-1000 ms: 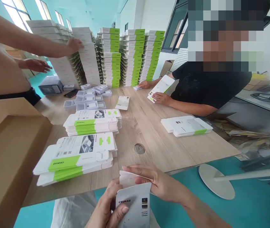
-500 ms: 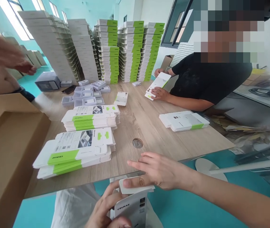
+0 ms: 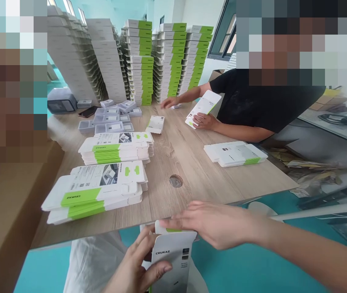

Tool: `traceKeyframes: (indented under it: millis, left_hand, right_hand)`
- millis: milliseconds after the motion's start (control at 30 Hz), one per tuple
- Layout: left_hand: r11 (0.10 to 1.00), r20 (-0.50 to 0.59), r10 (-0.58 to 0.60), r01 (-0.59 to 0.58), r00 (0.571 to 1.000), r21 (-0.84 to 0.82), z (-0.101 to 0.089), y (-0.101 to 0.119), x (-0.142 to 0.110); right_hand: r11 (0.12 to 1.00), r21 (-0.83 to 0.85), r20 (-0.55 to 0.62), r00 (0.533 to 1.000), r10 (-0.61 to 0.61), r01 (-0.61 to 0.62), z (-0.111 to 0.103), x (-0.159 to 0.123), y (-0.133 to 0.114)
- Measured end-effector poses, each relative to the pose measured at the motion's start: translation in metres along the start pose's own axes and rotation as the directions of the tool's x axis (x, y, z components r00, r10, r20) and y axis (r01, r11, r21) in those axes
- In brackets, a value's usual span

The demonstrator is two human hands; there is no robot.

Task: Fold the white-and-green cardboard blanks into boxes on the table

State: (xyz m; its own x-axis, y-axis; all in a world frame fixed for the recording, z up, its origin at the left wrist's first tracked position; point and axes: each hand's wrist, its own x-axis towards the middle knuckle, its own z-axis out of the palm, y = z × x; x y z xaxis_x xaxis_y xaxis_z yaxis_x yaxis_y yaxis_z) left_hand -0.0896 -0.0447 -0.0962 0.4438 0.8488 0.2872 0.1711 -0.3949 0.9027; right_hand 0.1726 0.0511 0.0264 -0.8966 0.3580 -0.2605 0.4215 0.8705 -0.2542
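Below the table's front edge, my left hand [image 3: 143, 256] grips a white carton [image 3: 170, 260] marked CEUKAZ, its thumb across the front face. The carton stands upright with its top end unfolded. My right hand [image 3: 210, 221] reaches over from the right, its fingers stretched out and touching the raised top flap [image 3: 161, 228]. Part of the flap is hidden by those fingers. To the left, a near stack of flat cartons [image 3: 91, 191] and a second stack of flat cartons [image 3: 115, 148] lie on the table.
White inner trays [image 3: 109, 122] sit beyond the cartons, beside a phone [image 3: 88, 111]. Tall box stacks [image 3: 170, 61] line the back. Across the table [image 3: 188, 162], a co-worker [image 3: 240, 106] holds a carton [image 3: 202, 108]. More flat cartons [image 3: 236, 154] lie right; a brown cardboard box [image 3: 14, 211] stands left.
My right hand's fingers have drawn together, and the carton's top flap now stands more upright. The co-worker's one hand has left their carton and reaches across the table. Another person leans in at left.
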Motion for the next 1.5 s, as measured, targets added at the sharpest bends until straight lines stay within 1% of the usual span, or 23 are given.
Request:
traceKeyframes:
  millis: [33,67,133,167,200,233,333,433,500,567,633,667,733,767,867,967,1067,1167,1267,1367,1400,1467,1500]
  left_hand:
    - [1.000,-0.001,0.002,-0.002,1.000,0.018,0.000,0.004,0.003]
    - [0.999,-0.007,0.004,-0.004,1.000,0.035,0.000,0.007,0.006]
    - [0.998,-0.017,-0.002,0.004,1.000,0.068,0.001,0.012,0.009]
    - [0.996,-0.014,-0.002,0.003,1.000,0.090,0.001,0.013,0.009]
    - [0.994,-0.006,0.005,-0.005,1.000,0.113,0.001,0.015,0.009]
    - [0.991,0.005,0.018,-0.018,1.000,0.131,0.001,0.016,0.009]
    - [0.987,0.011,0.084,-0.085,0.996,0.133,0.001,0.021,0.009]
    - [0.992,-0.088,0.099,-0.090,0.991,0.093,0.008,0.022,0.005]
    - [0.997,-0.190,0.048,-0.035,0.981,0.070,0.017,0.020,-0.002]
    - [1.000,-0.292,-0.014,0.021,0.956,0.020,0.026,0.016,-0.012]
    - [0.996,-0.344,-0.062,0.033,0.937,-0.088,0.032,0.011,-0.023]
    - [0.988,-0.346,-0.079,0.027,0.935,-0.152,0.033,0.009,-0.028]
    - [0.972,-0.317,-0.078,0.002,0.945,-0.234,0.031,0.006,-0.032]
    - [0.972,-0.296,-0.054,-0.018,0.954,-0.234,0.028,0.005,-0.033]
    - [0.983,-0.222,0.062,-0.099,0.973,-0.156,0.017,0.004,-0.026]
    - [0.988,-0.146,0.096,-0.113,0.985,-0.107,0.008,0.007,-0.016]
    - [0.992,-0.094,0.118,-0.121,0.989,-0.029,0.002,0.012,-0.006]
    - [0.989,-0.089,0.133,-0.127,0.987,0.069,-0.003,0.020,0.003]
    - [0.982,-0.063,0.148,-0.139,0.987,0.131,-0.008,0.029,0.008]
    - [0.982,0.075,0.065,-0.077,0.995,0.170,-0.011,0.037,0.008]
    - [0.982,0.096,0.034,-0.051,0.995,0.183,-0.010,0.039,0.007]
    - [0.981,0.098,-0.008,-0.011,0.995,0.194,-0.008,0.040,0.004]
    - [0.981,0.085,-0.007,-0.009,0.996,0.195,-0.007,0.040,0.003]
  right_hand:
    - [0.988,0.152,0.079,0.997,0.024,-0.035,-0.006,-0.002,0.002]
    - [0.949,0.303,0.140,0.989,0.044,-0.085,-0.013,-0.002,0.005]
    - [0.813,0.549,0.186,0.977,0.107,-0.194,-0.023,0.001,0.008]
    - [0.747,0.624,0.180,0.972,0.149,-0.231,-0.026,0.005,0.008]
    - [0.707,0.663,0.165,0.969,0.184,-0.247,-0.027,0.010,0.007]
    - [0.700,0.669,0.148,0.967,0.205,-0.251,-0.026,0.015,0.006]
    - [0.782,0.578,0.123,0.972,0.199,-0.233,-0.019,0.030,-0.002]
    - [0.836,0.496,0.077,0.971,0.228,-0.236,-0.010,0.036,-0.009]
    - [0.869,0.440,0.024,0.971,0.239,-0.225,-0.004,0.036,-0.012]
    - [0.910,0.381,-0.063,0.977,0.202,-0.164,0.004,0.035,-0.014]
    - [0.941,0.331,-0.172,0.976,0.133,-0.070,0.013,0.033,-0.017]
    - [0.949,0.314,-0.224,0.969,0.104,-0.030,0.017,0.032,-0.018]
    - [0.952,0.306,-0.292,0.953,0.076,0.018,0.024,0.030,-0.021]
    - [0.950,0.311,-0.309,0.948,0.077,0.024,0.026,0.029,-0.023]
    - [0.944,0.329,-0.314,0.943,0.113,-0.003,0.031,0.029,-0.028]
    - [0.957,0.288,-0.299,0.946,0.120,-0.031,0.031,0.029,-0.030]
    - [0.982,0.187,-0.287,0.954,0.086,-0.032,0.024,0.028,-0.030]
    - [0.987,0.154,-0.280,0.956,0.084,-0.041,0.009,0.022,-0.034]
    - [0.972,0.166,-0.303,0.929,0.213,-0.168,0.002,0.010,-0.043]
    - [0.921,0.204,-0.292,0.878,0.380,-0.331,0.009,-0.003,-0.055]
    - [0.903,0.212,-0.277,0.863,0.422,-0.373,0.013,-0.007,-0.060]
    - [0.869,0.231,-0.249,0.837,0.487,-0.437,0.020,-0.011,-0.068]
    - [0.851,0.249,-0.240,0.822,0.517,-0.463,0.022,-0.012,-0.072]
